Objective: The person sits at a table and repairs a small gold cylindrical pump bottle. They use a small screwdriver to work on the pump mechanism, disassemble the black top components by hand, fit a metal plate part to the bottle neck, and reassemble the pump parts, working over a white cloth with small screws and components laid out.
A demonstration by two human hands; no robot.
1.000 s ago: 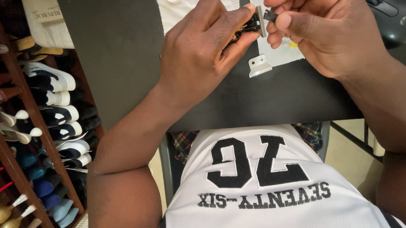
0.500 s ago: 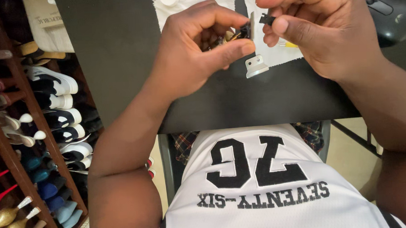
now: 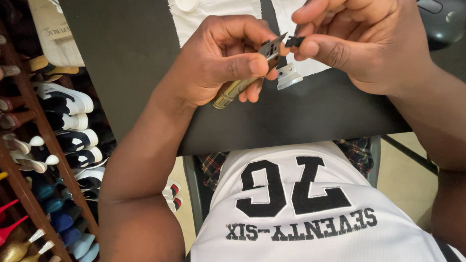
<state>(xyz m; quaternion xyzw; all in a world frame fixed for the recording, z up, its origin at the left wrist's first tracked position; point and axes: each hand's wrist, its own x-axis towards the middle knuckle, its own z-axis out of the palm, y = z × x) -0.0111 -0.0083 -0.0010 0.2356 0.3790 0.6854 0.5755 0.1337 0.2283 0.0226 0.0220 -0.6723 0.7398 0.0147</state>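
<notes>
Trimmer (image 3: 236, 88), gold-coloured, slim, sits in the left hand (image 3: 217, 59) above the near part of the dark table (image 3: 294, 113). Its body runs diagonally, lower end pointing toward the person, metal blade head (image 3: 272, 46) pointing up and right. Left hand's grip is closed around the trimmer: thumb lies across the front, fingers curl behind. Right hand (image 3: 364, 36) pinches a small black piece (image 3: 294, 41) between thumb and forefinger; the piece is just beside the blade head, whether it touches cannot be told. Directly below the two hands a small grey metal part (image 3: 289, 76) lies on the table, partly on a white paper towel (image 3: 296, 10). A second white towel (image 3: 216, 10) lies to its left with a round white cap (image 3: 188, 0) on it. Dark computer mouse (image 3: 440, 12) rests at the far right of the table. Shoe rack (image 3: 32, 153) with rows of shoes stands left of the table.
</notes>
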